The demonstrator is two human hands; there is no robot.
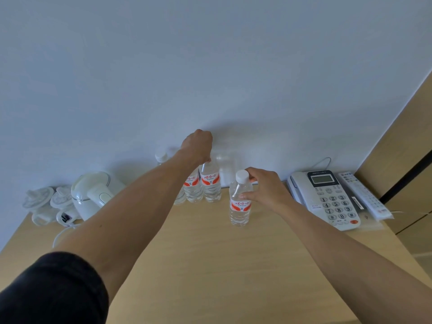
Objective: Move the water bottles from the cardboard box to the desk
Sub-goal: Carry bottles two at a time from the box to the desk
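Clear plastic water bottles [201,188] with red labels stand mid-frame on the wooden table [210,265]. The left hand [198,142] grips one bottle's top at the back; right-hand fingers [253,177] hold another bottle [240,199], nearer. Placement looks nearly finished; the cardboard box is unseen.

Digits 0–9, *, # on telephone keypad [336,208]

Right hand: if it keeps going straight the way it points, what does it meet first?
The right hand points left and grips the clear plastic water bottle with the white cap. Beyond it, probably the row of matching bottles by the white wall; depth is unclear.
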